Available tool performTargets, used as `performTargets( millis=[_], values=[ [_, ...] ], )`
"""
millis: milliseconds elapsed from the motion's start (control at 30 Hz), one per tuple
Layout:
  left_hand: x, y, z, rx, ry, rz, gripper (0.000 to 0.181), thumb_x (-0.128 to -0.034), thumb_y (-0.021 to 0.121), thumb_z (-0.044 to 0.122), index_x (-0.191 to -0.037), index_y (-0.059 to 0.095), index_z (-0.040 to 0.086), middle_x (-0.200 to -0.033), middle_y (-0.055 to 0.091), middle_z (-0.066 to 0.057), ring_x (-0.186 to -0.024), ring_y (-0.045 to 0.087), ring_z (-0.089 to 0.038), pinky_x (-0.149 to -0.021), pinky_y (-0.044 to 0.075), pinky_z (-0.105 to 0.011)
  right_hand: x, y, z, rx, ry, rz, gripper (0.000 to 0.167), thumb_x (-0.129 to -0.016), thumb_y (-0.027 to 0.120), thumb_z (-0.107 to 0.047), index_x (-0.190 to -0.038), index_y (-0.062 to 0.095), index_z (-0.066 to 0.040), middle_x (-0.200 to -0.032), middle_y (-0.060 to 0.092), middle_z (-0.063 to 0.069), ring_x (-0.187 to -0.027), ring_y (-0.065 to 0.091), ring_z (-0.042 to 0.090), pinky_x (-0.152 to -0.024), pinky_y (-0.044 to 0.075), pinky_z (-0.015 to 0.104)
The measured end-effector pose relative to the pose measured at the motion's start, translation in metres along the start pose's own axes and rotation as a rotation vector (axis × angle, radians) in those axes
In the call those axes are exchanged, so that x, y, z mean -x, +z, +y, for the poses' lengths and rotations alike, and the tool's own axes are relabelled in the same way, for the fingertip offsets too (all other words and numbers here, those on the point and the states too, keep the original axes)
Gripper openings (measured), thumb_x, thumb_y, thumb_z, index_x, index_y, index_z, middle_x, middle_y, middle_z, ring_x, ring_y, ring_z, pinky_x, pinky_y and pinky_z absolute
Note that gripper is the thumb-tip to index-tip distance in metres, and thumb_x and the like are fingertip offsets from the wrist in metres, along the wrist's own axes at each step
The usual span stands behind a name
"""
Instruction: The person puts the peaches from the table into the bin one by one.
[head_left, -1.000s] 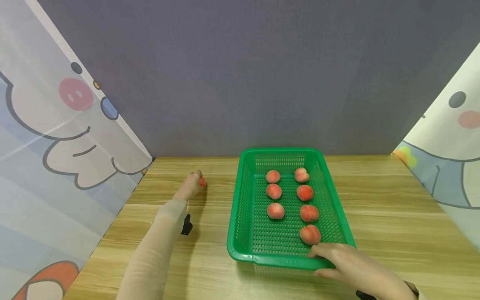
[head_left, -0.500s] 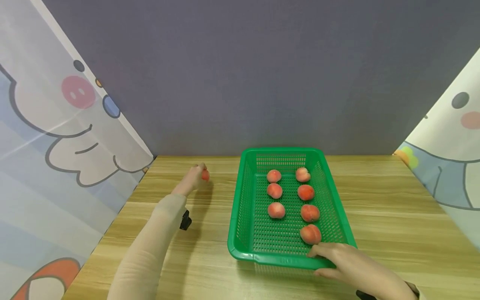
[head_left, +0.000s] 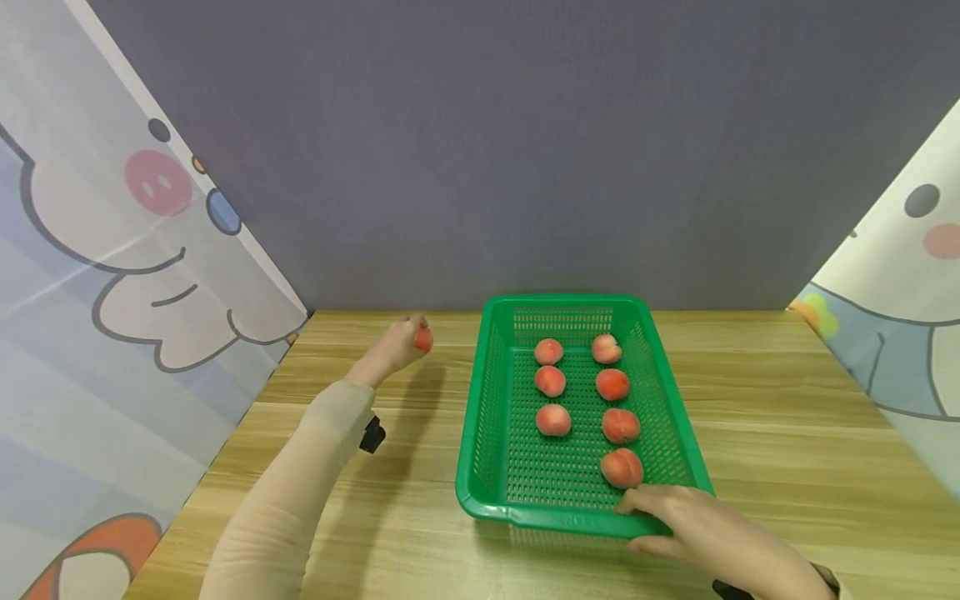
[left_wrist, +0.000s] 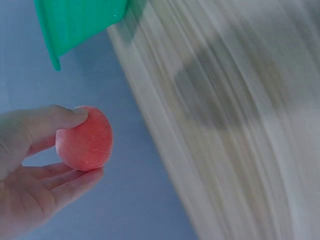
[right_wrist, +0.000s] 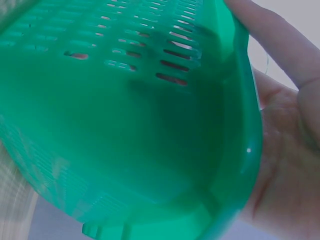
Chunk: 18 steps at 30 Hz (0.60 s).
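My left hand point(head_left: 396, 343) pinches a red peach point(head_left: 423, 339) above the table, to the left of the basket. In the left wrist view, the thumb lies on one side of that peach point(left_wrist: 86, 142) and the fingers on the other. A green plastic basket point(head_left: 555, 518) stands on the table with several peaches in two rows: three in the left row, several in the right. My right hand point(head_left: 690, 525) grips the basket's front right corner, fingers over the rim and thumb outside. The right wrist view has the basket wall point(right_wrist: 125, 130) filling most of it, hiding the fingertips.
The wooden table point(head_left: 780, 417) reaches back to a grey panel point(head_left: 480, 150). Cartoon-printed curtains flank it at the left point(head_left: 67, 350) and right point(head_left: 900, 317). Inside the basket, bare floor shows at the front of the left row.
My left hand has lifted the peach off the table and carried it right and slightly farther back. The right hand and basket have stayed in place.
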<state>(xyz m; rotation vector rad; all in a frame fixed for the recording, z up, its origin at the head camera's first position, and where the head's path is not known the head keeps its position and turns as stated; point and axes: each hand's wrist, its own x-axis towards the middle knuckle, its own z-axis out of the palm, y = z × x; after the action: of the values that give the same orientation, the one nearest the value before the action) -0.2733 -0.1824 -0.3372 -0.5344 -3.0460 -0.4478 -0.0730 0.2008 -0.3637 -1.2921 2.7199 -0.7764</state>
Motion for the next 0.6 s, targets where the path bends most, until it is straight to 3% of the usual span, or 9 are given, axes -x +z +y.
performTargets(
  millis=[333, 600],
  values=[
    [0.000, -0.012, 0.019, -0.001, 0.061, 0.014, 0.042, -0.0755, 0.065, 0.003, -0.113, 0.048, -0.005, -0.102, 0.052, -0.022, -0.086, 0.054, -0.031, -0.069, 0.047, -0.038, -0.001, 0.000, 0.000, -0.001, 0.009, -0.002, 0.022, -0.078, 0.066, -0.027, -0.097, 0.060, -0.019, -0.095, 0.062, -0.008, -0.082, 0.058, 0.005, -0.061, 0.048, 0.023],
    [0.003, -0.023, 0.042, -0.042, 0.095, -0.020, 0.049, -0.0782, 0.065, 0.007, -0.121, 0.044, -0.004, -0.108, 0.050, -0.022, -0.091, 0.054, -0.031, -0.073, 0.047, -0.038, -0.001, 0.000, 0.000, 0.004, 0.013, -0.003, 0.021, -0.077, 0.066, -0.028, -0.096, 0.060, -0.019, -0.095, 0.061, -0.008, -0.081, 0.057, 0.003, -0.061, 0.048, 0.023]
  ],
)
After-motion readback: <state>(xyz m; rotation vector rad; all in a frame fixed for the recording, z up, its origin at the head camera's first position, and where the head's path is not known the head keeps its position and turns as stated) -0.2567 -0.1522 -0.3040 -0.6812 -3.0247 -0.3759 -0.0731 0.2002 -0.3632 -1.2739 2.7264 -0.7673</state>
